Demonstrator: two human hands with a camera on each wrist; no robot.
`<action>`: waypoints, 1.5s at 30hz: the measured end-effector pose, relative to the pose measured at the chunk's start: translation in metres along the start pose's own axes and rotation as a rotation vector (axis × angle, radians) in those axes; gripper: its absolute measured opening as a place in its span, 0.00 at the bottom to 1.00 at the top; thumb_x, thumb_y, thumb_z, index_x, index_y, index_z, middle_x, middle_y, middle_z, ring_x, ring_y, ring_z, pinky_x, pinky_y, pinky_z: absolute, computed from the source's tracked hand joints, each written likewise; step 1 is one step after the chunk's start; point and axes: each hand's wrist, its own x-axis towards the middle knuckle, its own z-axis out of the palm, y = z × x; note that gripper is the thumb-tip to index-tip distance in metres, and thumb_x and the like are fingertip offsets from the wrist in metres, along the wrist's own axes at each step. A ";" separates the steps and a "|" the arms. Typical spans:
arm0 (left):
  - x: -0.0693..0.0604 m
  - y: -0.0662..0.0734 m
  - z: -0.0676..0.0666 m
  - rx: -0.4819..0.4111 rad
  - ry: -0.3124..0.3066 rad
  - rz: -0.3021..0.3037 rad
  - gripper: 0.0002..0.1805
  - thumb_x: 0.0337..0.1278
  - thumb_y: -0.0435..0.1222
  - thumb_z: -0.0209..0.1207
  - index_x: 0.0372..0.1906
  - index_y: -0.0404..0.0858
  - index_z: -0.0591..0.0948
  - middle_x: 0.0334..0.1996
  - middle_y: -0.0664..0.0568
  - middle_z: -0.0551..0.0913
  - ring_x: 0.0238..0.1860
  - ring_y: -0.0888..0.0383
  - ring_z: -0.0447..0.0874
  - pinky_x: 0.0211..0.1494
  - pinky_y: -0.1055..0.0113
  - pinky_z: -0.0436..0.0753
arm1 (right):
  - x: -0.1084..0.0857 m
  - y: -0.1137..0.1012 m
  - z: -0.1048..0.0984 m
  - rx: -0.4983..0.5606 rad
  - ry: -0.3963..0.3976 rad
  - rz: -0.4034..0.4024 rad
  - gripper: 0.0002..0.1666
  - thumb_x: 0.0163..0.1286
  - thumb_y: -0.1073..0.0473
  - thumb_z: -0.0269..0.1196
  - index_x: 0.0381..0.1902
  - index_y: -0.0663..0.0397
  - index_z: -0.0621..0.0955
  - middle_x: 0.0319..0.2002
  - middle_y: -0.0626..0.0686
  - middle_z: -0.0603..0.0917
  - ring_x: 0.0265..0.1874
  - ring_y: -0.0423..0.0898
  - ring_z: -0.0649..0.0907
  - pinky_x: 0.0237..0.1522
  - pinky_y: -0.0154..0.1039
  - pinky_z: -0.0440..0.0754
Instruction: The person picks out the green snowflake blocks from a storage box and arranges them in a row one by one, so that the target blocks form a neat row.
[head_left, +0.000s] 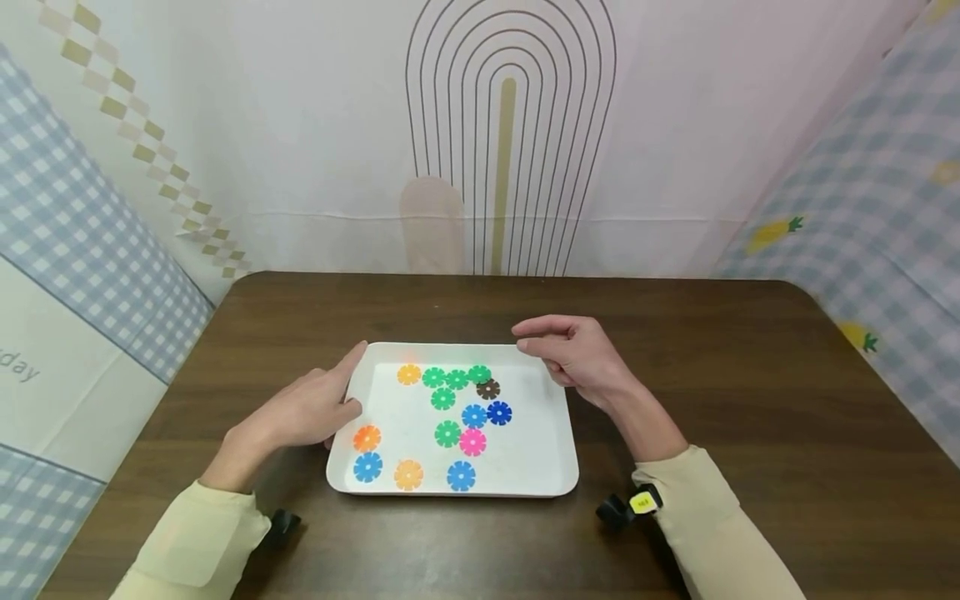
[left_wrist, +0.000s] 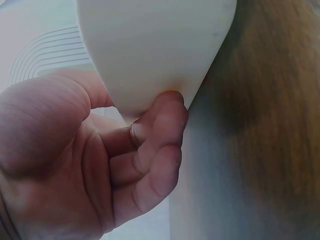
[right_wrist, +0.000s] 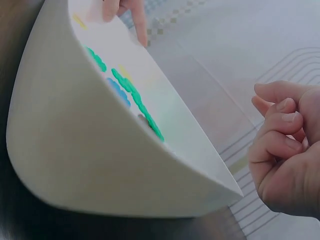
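A white tray (head_left: 525, 467) holds several flat notched plastic discs in different colours. At its left side my left hand (head_left: 311, 408) grips the edge, thumb over the rim and curled fingers (left_wrist: 167, 120) against the outer wall. Above the far right corner hovers my right hand (head_left: 577, 354), holding nothing. Its index finger and thumb stand apart, while the other fingers curl in, as the right wrist view shows. Green discs (head_left: 443, 398) cluster near the tray's far side, by a brown disc (head_left: 488, 389). A pink disc (head_left: 472, 442) and a dark blue disc (head_left: 499, 412) lie nearer the middle.
The tray stands on a dark wooden table (head_left: 750, 375). Behind the table hangs a pale patterned cloth (head_left: 322, 125), with a checked cloth (head_left: 885, 208) at the right. A dark strap device with a yellow screen (head_left: 643, 502) sits at the right wrist.
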 end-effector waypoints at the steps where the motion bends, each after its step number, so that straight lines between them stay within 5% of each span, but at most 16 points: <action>1: 0.000 0.000 0.000 -0.002 -0.001 -0.002 0.47 0.72 0.35 0.52 0.86 0.34 0.40 0.23 0.49 0.80 0.19 0.56 0.78 0.28 0.61 0.75 | 0.000 0.000 0.002 -0.003 0.000 -0.003 0.19 0.72 0.60 0.69 0.58 0.60 0.86 0.19 0.46 0.71 0.13 0.41 0.65 0.17 0.32 0.61; 12: 0.001 0.000 -0.001 0.007 0.004 -0.011 0.48 0.72 0.35 0.53 0.86 0.34 0.39 0.21 0.49 0.79 0.19 0.56 0.77 0.28 0.62 0.74 | 0.004 0.003 0.023 -0.093 0.012 0.017 0.20 0.71 0.58 0.70 0.58 0.61 0.86 0.14 0.45 0.68 0.13 0.43 0.64 0.17 0.34 0.61; 17: 0.001 0.000 -0.001 0.012 0.013 -0.007 0.48 0.71 0.35 0.53 0.86 0.34 0.40 0.21 0.50 0.79 0.19 0.56 0.76 0.28 0.62 0.74 | 0.004 0.004 0.033 -0.255 0.079 0.038 0.18 0.70 0.54 0.72 0.54 0.54 0.89 0.16 0.49 0.72 0.15 0.46 0.69 0.22 0.36 0.68; 29: 0.001 0.001 0.002 0.020 0.016 -0.001 0.48 0.72 0.35 0.53 0.86 0.34 0.39 0.21 0.49 0.79 0.18 0.56 0.76 0.28 0.62 0.74 | 0.009 0.007 0.051 -0.497 0.149 0.064 0.17 0.68 0.52 0.73 0.52 0.51 0.90 0.32 0.55 0.82 0.29 0.50 0.79 0.32 0.39 0.74; 38: 0.001 -0.001 0.004 0.016 0.012 0.017 0.47 0.72 0.34 0.52 0.86 0.32 0.40 0.19 0.50 0.79 0.18 0.57 0.76 0.28 0.63 0.74 | 0.018 0.018 0.065 -0.674 0.148 0.121 0.20 0.65 0.52 0.76 0.53 0.53 0.91 0.60 0.56 0.88 0.59 0.53 0.82 0.57 0.51 0.82; 45: 0.000 0.001 0.003 0.008 0.020 0.006 0.48 0.71 0.34 0.52 0.86 0.33 0.39 0.21 0.50 0.79 0.18 0.56 0.77 0.28 0.62 0.75 | 0.019 0.019 0.068 -0.776 0.164 0.047 0.24 0.63 0.50 0.77 0.53 0.56 0.90 0.54 0.56 0.90 0.49 0.49 0.83 0.53 0.46 0.83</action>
